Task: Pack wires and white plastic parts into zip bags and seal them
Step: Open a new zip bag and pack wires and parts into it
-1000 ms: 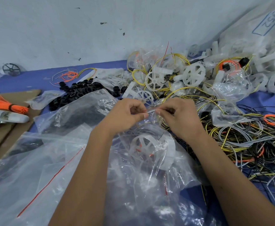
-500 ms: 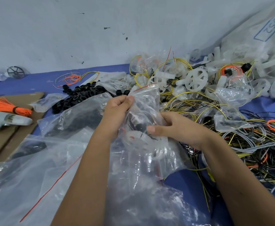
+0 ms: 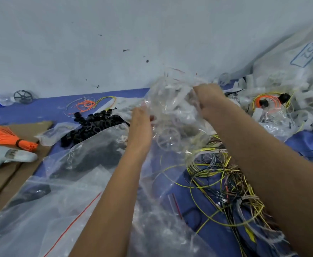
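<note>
1. A grey, scuffed wall (image 3: 77,43) is backing a blue work surface (image 3: 49,110) that is lying crowded with loose parts; a person is working at its far edge, both forearms reaching in from the near side.

2. Both hands are lifting a clear zip bag (image 3: 172,112) off the surface, up against the wall line. The left hand (image 3: 141,125) is gripping the bag's left side, and the right hand (image 3: 209,101) is gripping its upper right part, knuckles toward the camera. The fingertips are hiding behind plastic and motion blur, so the exact pinch cannot be made out.

3. Inside the bag, a white plastic wheel (image 3: 167,139) is hanging low, just beside the left hand and below the right; thin wires are showing near the top, though whether the red-lined mouth is sealed cannot be told.

4. Risk, as a judgement: if the strip is not fully pressed shut, tilting the bag could be spilling the wheel and wires back out.

5. A second risk: the tangle of yellow and black wires (image 3: 224,182) is lying right beneath the bag, toward the near right corner, and could be snagging it.

6. A heap of black rings (image 3: 90,127) is sitting left of the hands, and empty bags (image 3: 46,210) are spreading over the near left corner.
</note>
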Demonstrator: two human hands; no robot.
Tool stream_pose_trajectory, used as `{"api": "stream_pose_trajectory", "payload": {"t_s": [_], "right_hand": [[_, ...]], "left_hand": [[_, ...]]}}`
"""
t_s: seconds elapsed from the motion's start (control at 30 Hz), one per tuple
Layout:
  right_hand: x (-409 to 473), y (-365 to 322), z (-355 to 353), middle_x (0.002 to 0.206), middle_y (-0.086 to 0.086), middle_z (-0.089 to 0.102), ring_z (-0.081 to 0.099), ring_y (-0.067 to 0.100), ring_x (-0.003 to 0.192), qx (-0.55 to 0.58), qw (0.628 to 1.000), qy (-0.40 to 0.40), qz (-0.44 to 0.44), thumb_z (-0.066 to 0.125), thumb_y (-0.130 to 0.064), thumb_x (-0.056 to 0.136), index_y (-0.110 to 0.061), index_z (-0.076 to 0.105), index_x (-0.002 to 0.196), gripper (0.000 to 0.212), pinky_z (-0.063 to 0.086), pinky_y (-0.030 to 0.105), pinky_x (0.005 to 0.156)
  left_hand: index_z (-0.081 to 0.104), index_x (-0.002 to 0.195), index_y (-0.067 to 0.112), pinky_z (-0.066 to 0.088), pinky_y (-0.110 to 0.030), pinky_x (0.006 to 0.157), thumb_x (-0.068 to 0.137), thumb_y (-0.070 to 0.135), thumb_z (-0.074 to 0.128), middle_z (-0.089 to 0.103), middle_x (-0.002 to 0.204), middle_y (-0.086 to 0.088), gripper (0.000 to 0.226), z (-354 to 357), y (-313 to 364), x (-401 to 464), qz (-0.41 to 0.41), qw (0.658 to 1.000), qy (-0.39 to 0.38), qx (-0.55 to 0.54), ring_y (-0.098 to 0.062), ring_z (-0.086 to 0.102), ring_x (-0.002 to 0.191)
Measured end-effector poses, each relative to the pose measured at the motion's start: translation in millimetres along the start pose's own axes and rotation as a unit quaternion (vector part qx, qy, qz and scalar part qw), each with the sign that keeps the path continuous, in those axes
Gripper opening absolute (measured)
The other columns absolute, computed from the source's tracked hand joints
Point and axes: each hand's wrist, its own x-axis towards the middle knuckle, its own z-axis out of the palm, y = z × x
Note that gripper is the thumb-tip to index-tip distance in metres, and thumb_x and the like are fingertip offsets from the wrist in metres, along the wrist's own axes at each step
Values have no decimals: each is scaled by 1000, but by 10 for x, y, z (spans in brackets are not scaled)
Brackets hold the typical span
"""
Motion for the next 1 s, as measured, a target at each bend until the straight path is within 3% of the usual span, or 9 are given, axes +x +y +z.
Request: {"api": "stream_pose_trajectory", "payload": {"t_s": [0.13,0.2,0.23,0.33,0.43,0.57,0.7,0.83,1.0], "right_hand": [[519,-339,163,110,15,61,62,32,101,47,997,30,-54,47,-12,105,-14,48,96,9,45,9,60],[530,-326,273,108,9,61,56,30,120,-135,986,74,-58,44,-18,106,-11,54,101,13,37,15,54],[541,-280,295,110,4,59,55,23,119,-206,970,81,-101,43,-16,105,-10,57,115,18,33,19,52],[455,-137,377,113,2,60,58,14,95,18,995,67,-70,49,-18,102,-11,46,142,41,48,21,67],[30,118,365,114,3,70,69,19,98,-23,985,69,-154,58,-11,95,-14,57,126,31,58,32,84],[-516,482,127,89,3,74,73,14,82,-35,970,96,-220,60,-4,92,-15,64,105,17,61,49,75],[-1072,791,-85,83,-1,74,72,11,78,-78,971,92,-205,62,-9,94,-21,64,103,15,60,50,72],[-1380,1013,-185,79,-6,72,69,16,71,-84,964,97,-234,60,-14,96,-23,63,102,11,57,47,68],[-1491,1179,-186,78,-7,69,60,12,63,-171,933,111,-298,64,-14,95,-17,64,108,13,52,42,65]], "left_hand": [[53,110,26,56,-44,76,83,31,70,71,104,-8,32,80,42,216,22,984,-9,175,-28,71,90],[55,110,19,59,-47,80,75,18,73,70,103,-10,40,73,23,347,29,966,1,257,-31,71,92],[56,109,17,59,-46,82,76,17,75,69,103,-9,38,66,6,400,30,957,3,289,-30,70,93],[57,100,16,51,-36,70,90,28,72,61,90,2,21,39,-97,448,52,935,0,351,-23,62,88],[53,92,16,40,-31,60,94,47,64,60,83,1,33,25,-236,344,70,914,-30,400,-22,58,79],[53,87,22,43,-30,55,80,38,82,63,84,1,34,-9,-356,182,40,900,-73,427,-19,61,75],[60,84,16,38,-31,56,86,24,79,61,75,0,20,-51,-393,5,85,906,-56,410,-17,55,65],[55,75,-4,33,-32,56,92,9,62,56,67,-22,23,-139,-356,-144,128,921,-3,369,-22,44,58],[74,87,9,50,-36,63,88,3,63,73,79,-8,13,-217,-304,-288,143,916,-1,376,-19,61,65]]}}
